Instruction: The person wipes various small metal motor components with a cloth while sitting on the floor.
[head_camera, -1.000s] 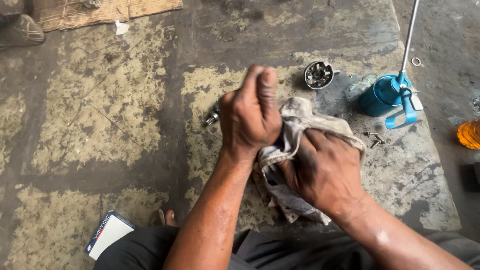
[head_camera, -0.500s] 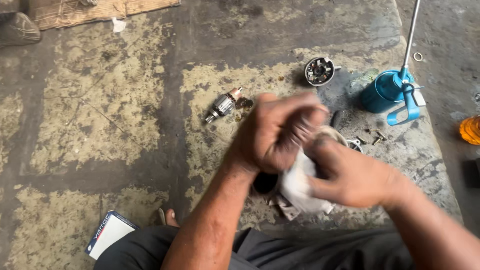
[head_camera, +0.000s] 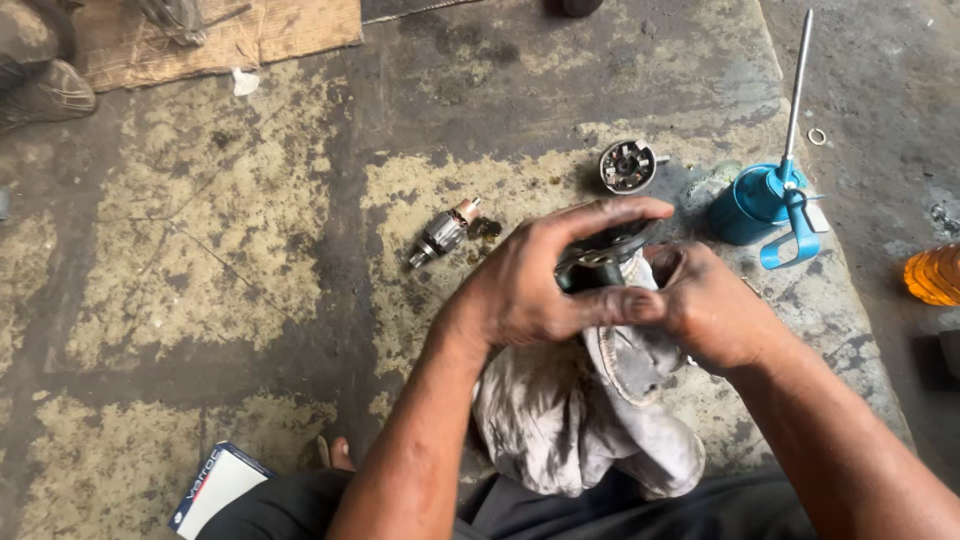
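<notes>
Held part: dark round metal housing (head_camera: 600, 262), grimy, clasped between both hands just above the lap; only its upper rim and part of one side show, the rest is covered by fingers.
Left hand (head_camera: 530, 285): curled closed over the housing from the left, thumb pressed along its lower side, fingers (head_camera: 610, 212) arched over the top rim.
Right hand (head_camera: 715, 305): closed against the housing from the right, gripping it together with a fold of the rag; how far its fingers wrap behind cannot be told.
Rag (head_camera: 590, 420): grey, oil-stained cloth, bunched under the grip, touching both hands and hanging down toward the lap.
Armature (head_camera: 442, 235): small motor rotor with a copper-coloured end, lying tilted on the floor, up and to the left of the grip, apart from the hands.
End cap (head_camera: 627, 166): round metal piece with inner fittings showing, on the floor just beyond the grip.
Oil can (head_camera: 750, 205): blue body with blue lever and long thin metal spout pointing away, up and to the right of the grip, near the right hand.
Washer (head_camera: 817, 136): small ring, beyond the oil can.
Orange container (head_camera: 932, 275): far right of the grip, cut by the frame edge.
Booklet (head_camera: 215, 490): white with blue edge, down and to the left, beside the knee.
Cardboard (head_camera: 220, 35): far upper left.
Floor (head_camera: 200, 220): worn, stained concrete.
</notes>
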